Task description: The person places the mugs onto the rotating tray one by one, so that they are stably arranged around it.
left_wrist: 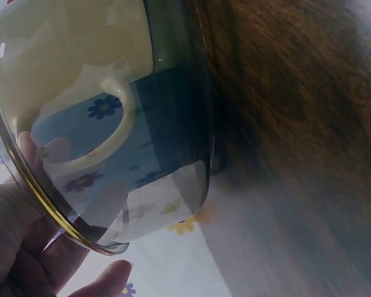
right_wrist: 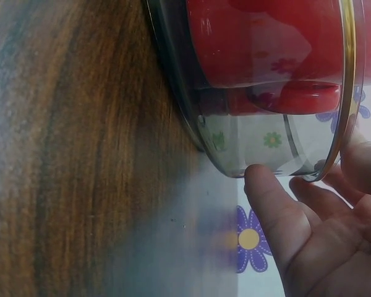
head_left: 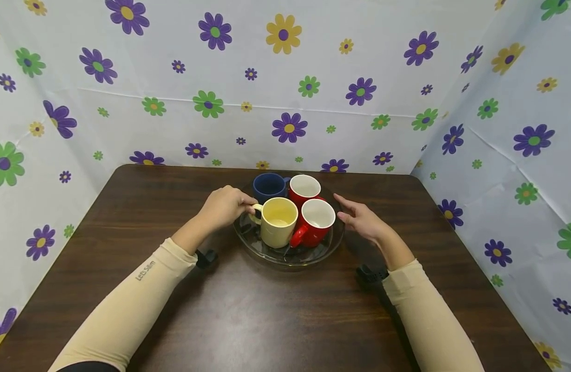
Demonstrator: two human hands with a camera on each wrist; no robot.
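Note:
A clear glass dish (head_left: 285, 261) with a gold rim sits mid-table and holds a yellow mug (head_left: 278, 222), a blue mug (head_left: 269, 186) and two red mugs (head_left: 304, 188) (head_left: 315, 222). My left hand (head_left: 246, 204) is at the dish's left rim beside the yellow mug's handle. In the left wrist view my left hand (left_wrist: 55, 247) has fingers over the rim of the dish (left_wrist: 173, 124) and the thumb below, with the yellow mug (left_wrist: 68, 55) behind the glass. My right hand (head_left: 348, 209) lies open at the right rim. Its thumb (right_wrist: 266, 185) touches the dish wall (right_wrist: 266, 142) under a red mug (right_wrist: 266, 43).
The dark wooden table (head_left: 267, 320) is boxed in by flower-print sheeting (head_left: 285, 103) at the back and on both sides. Both forearms wear beige sleeves and rest on the near half of the table.

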